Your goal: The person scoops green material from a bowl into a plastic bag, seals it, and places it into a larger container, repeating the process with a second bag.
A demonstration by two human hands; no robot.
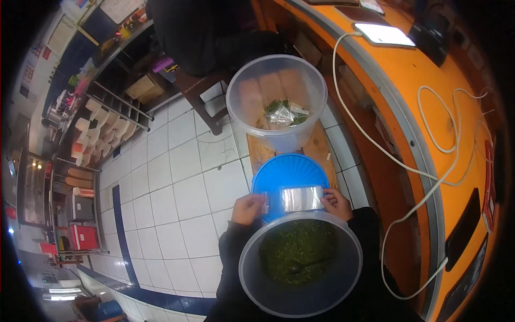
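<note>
Between my two hands a flat, clear plastic bag [301, 198] is stretched over a blue ribbed lid [289, 169]. My left hand [249, 209] pinches its left end, and my right hand [337, 204] pinches its right end. Just below my hands, a clear tub [351, 257] holds a green chopped mass [300, 241] with a dark spoon in it. Beyond the lid, a second clear tub [241, 102] contains small filled plastic packets [287, 114] with green contents.
A wooden bench [319, 147] carries the far tub and lid. At right, an orange counter [397, 70] holds phones and a white cable [386, 153]. A person in dark clothing [188, 37] is at the top, by a brown stool [201, 102]. Shelves line the left.
</note>
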